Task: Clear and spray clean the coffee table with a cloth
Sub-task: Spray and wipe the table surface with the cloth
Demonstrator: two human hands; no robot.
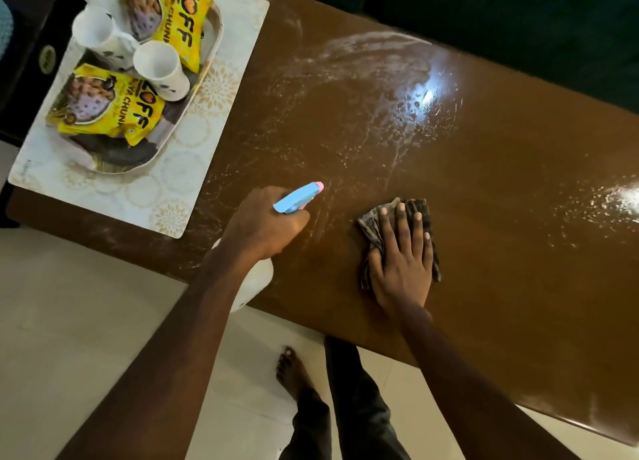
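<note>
The brown coffee table (501,190) is speckled with white spray droplets and streaks across its middle and far side. My left hand (266,224) grips a spray bottle (299,198) with a blue trigger head and pink nozzle; its white body (256,283) shows below my wrist at the table's near edge. My right hand (403,255) presses flat, fingers spread, on a dark checked cloth (371,228) lying on the table near the front edge. The two hands are apart, the bottle to the left of the cloth.
At the table's left end a patterned white placemat (193,155) carries a tray (216,27) with two white cups (162,69) and two yellow snack packets (114,103). A dark sofa (518,17) runs behind the table. My bare foot (292,373) stands on the pale tiled floor.
</note>
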